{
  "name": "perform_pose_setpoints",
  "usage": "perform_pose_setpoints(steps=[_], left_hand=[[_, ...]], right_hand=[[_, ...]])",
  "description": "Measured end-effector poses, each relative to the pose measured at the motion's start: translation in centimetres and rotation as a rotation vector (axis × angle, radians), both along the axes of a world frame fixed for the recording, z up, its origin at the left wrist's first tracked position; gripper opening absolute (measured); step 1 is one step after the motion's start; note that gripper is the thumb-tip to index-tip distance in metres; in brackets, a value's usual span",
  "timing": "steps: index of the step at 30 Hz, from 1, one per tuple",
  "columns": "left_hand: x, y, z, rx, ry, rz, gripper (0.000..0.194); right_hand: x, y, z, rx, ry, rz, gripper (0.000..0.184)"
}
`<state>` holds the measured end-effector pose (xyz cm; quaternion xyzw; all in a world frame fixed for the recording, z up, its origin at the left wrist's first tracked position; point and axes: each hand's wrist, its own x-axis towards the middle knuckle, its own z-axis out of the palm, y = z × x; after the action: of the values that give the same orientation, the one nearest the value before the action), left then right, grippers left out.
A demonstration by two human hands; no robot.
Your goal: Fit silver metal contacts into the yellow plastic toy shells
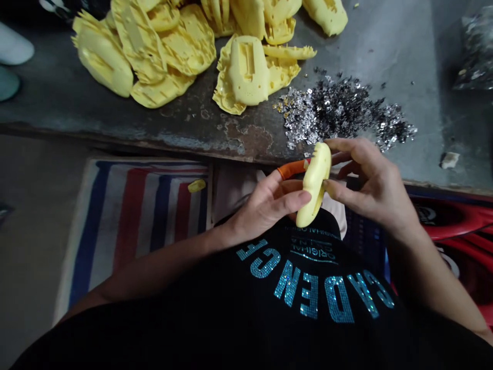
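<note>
Holding a yellow molded plastic piece [315, 185] at twelve o'clock, the left hand [265, 203] and right hand [365, 180] pinch it with curved fingers, beside an orange finger cover [290, 168]. Farther away, more yellow pieces [246, 69] and glittering silver scraps [339, 110] lie on a grey metal table [385, 51].

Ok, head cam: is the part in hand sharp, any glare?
Head view: left hand, right hand and yellow moulded plastic part look sharp, no obvious motion blur; light is dim and soft, without hard shadows. The silver flakes glint slightly; the grey worktop shows a pale sheen at right. Wide-angle distortion bends the frame edges.
</note>
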<state>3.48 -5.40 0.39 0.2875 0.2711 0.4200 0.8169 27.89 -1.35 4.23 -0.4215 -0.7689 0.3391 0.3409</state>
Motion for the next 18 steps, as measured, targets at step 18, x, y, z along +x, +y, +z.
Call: perform_pose_setpoints(steps=[18], left_hand=[[-2.4,1.0,-0.7,-0.103,0.044,0.079,0.046]], right_hand=[[0.1,0.5,-4.4,0.116,0.050,-0.127,0.038]])
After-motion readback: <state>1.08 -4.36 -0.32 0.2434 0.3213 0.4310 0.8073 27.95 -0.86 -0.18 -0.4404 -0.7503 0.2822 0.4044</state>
